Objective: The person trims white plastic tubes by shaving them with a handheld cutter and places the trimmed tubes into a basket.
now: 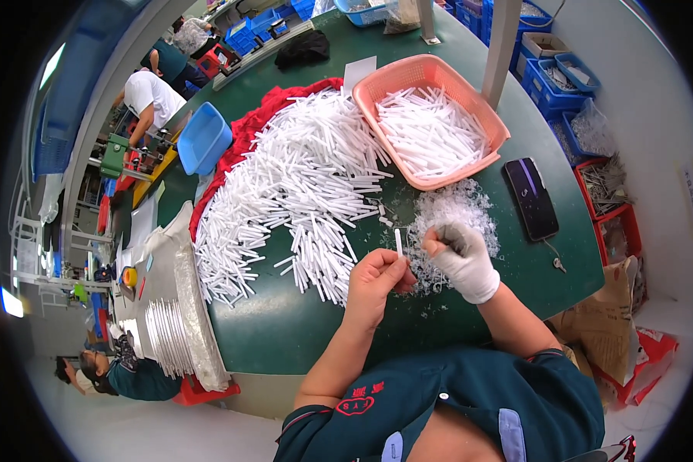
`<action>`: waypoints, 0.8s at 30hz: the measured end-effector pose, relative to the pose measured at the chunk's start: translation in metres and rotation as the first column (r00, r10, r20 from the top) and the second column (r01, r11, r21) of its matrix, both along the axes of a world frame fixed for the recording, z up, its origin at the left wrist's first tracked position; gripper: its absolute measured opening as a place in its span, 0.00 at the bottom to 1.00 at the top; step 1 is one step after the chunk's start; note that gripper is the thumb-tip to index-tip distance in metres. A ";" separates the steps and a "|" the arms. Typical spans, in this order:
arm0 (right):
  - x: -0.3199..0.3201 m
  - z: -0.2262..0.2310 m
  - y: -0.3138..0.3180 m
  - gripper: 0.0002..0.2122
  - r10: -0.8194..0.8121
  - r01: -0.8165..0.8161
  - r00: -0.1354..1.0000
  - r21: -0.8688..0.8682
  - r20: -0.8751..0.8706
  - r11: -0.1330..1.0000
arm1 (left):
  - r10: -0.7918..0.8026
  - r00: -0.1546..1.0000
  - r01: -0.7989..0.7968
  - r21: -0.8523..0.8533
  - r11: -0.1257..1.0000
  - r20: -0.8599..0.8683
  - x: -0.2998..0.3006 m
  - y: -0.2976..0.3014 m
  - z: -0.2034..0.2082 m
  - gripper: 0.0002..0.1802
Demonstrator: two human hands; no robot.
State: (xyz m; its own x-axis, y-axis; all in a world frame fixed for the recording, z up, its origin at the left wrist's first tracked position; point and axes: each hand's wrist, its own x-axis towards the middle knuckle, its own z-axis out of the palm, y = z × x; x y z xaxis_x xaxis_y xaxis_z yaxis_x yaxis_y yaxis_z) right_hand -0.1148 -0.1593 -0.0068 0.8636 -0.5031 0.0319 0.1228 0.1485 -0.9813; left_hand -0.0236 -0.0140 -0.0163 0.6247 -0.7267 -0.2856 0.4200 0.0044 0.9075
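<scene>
Clamps a white tube point(398, 242) upright above the green bench point(262, 339) in left hand point(376, 281); likely light, stiff, slick, best pinched low. Cannot tell if gripping anything in gloved right hand point(467, 263).

A worker wears a dark teal short-sleeved shirt point(470, 379) with red chest embroidery point(355, 406), a white button point(443, 396), pale blue facing point(510, 433) and thin sleeve trim point(304, 419); a white glove point(477, 279) covers most of the right hand point(462, 258), the left hand point(376, 282) bare.
</scene>
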 end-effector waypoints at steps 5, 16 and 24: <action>-0.006 0.005 -0.025 0.07 -0.104 0.132 0.989 0.316 -0.103 0.939 | 0.009 1.000 -0.009 0.016 1.000 0.010 0.001 0.006 0.000 0.05; 0.004 -0.007 -0.009 0.07 0.099 -0.095 0.995 -0.319 -0.003 0.943 | -0.119 0.969 0.078 0.190 0.979 0.218 -0.004 0.009 0.003 0.03; 0.007 -0.007 -0.006 0.05 0.097 -0.083 0.984 0.091 -0.152 0.992 | -0.198 0.414 -0.086 0.254 0.963 0.889 0.002 0.009 0.023 0.03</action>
